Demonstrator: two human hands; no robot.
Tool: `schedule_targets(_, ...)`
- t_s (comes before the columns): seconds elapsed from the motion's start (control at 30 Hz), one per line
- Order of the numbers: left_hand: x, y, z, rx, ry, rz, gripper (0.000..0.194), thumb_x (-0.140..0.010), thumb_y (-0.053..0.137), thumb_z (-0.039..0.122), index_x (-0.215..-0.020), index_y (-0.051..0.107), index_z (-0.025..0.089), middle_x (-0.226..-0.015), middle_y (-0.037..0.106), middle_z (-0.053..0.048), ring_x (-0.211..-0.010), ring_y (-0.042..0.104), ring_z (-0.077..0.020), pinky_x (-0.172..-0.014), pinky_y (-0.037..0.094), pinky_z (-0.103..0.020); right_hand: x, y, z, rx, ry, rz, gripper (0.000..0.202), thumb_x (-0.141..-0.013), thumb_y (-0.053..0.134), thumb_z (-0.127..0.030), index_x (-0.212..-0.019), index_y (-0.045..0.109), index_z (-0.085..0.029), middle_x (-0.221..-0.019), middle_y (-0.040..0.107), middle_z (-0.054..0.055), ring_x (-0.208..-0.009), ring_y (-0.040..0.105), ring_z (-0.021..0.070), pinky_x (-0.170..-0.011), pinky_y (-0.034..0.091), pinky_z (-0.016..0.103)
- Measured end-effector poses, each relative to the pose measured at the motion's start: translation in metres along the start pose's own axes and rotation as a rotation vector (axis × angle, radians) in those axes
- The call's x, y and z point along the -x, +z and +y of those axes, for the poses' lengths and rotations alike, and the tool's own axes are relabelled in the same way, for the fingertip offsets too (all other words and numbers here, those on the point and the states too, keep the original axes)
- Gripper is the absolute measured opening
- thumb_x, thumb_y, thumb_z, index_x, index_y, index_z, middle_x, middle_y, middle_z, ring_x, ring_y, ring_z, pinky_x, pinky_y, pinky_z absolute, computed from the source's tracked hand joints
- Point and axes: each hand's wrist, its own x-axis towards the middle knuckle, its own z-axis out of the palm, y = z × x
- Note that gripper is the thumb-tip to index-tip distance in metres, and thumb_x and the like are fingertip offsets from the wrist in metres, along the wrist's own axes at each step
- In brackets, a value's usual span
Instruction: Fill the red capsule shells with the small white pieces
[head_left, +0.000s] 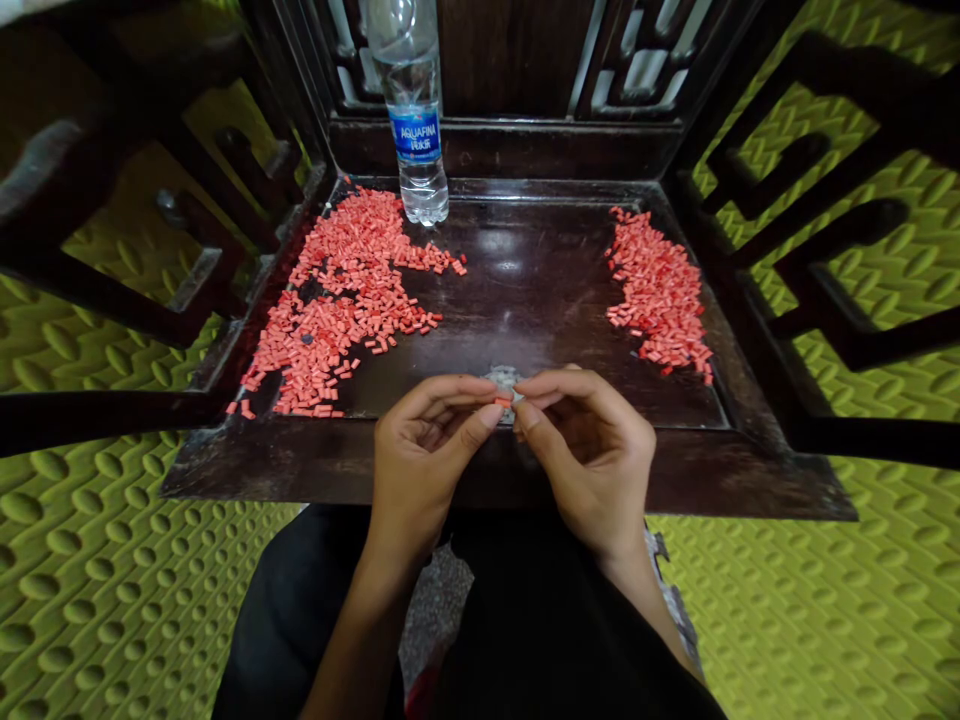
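Left hand (424,430) is pinching a little red tube (503,402), fingertips nearly together, at the wooden seat (525,300)'s six o'clock; right hand (596,430) is pinching beside it, can't tell what. Bigger red pile (360,270) is sitting around nine.

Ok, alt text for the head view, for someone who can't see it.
A small red piece sits between the fingertips of the left hand and right hand, near small pale items. On the dark wooden surface, a large heap of red pieces lies left, a smaller heap right; a water bottle stands at the back.
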Motion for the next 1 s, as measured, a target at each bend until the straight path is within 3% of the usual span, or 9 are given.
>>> schedule_targets(0.3,0.0006,0.0002,0.0005,-0.083,0.024,0.009,0.015,-0.089,0.088,0.019,-0.102,0.083,0.024,-0.103,0.086,-0.002,-0.099,0.082,-0.0156,-0.094,0.066,-0.025,0.0006,-0.0010,-0.0015,-0.032,0.058,-0.020,0.019,-0.096,0.072,-0.008,-0.103,0.079,-0.025,-0.093,0.077,0.000,-0.081,0.074,0.0125,-0.077,0.064,0.026)
schedule_targets(0.53,0.0009,-0.0019,0.0004,-0.055,-0.021,0.017,0.014,-0.088,0.089,0.025,-0.101,0.085,0.023,-0.101,0.087,-0.004,-0.095,0.083,-0.0175,-0.091,0.067,-0.027,-0.0004,-0.0036,0.0038,-0.213,0.195,-0.042,0.005,-0.098,0.077,-0.021,-0.103,0.078,-0.024,-0.080,0.077,-0.001,-0.070,0.074,0.0137,-0.065,0.063,0.026)
schedule_targets(0.8,0.0011,-0.0027,0.0000,-0.030,-0.008,0.016,0.014,-0.087,0.091,0.023,-0.100,0.087,0.028,-0.099,0.087,-0.002,-0.092,0.084,-0.0149,-0.088,0.067,-0.022,-0.0028,-0.0063,0.0074,-0.340,0.292,-0.125,0.013,-0.094,0.085,-0.029,-0.099,0.076,-0.022,-0.077,0.078,-0.002,-0.065,0.075,0.0140,-0.058,0.064,0.025)
schedule_targets(1.0,0.0023,-0.0017,-0.0007,-0.129,0.016,0.052,0.012,-0.087,0.091,0.028,-0.099,0.088,0.027,-0.100,0.087,-0.004,-0.092,0.084,-0.0188,-0.089,0.069,-0.029,-0.0023,-0.0075,0.0078,-0.343,0.294,-0.134,0.009,-0.095,0.084,-0.027,-0.097,0.077,-0.022,-0.077,0.079,-0.001,-0.066,0.076,0.0142,-0.061,0.065,0.026)
